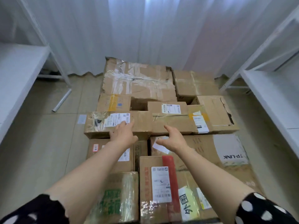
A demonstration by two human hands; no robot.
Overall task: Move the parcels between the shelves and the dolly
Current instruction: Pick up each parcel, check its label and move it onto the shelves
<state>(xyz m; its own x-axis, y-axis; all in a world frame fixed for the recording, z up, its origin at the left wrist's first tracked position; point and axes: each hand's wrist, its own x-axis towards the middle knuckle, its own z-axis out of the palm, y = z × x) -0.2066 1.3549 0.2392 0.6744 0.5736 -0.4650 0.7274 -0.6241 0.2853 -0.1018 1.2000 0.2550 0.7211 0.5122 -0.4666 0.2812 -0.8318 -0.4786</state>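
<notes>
Several brown cardboard parcels are stacked in a pile in front of me; what they rest on is hidden. A long flat parcel (140, 125) with a white label lies across the middle of the pile. My left hand (123, 135) rests flat on its near left part, fingers spread by the label. My right hand (172, 140) hovers open just over its near edge, fingers apart, holding nothing. A parcel with a red stripe (159, 185) lies under my right forearm. A TP-LINK box (231, 151) sits at the right.
A white shelf (19, 75) stands at the left and another white shelf (275, 96) at the right, both bare where visible. A white tube (62, 101) lies on the tiled floor at the left. A white curtain (145, 29) hangs behind the pile.
</notes>
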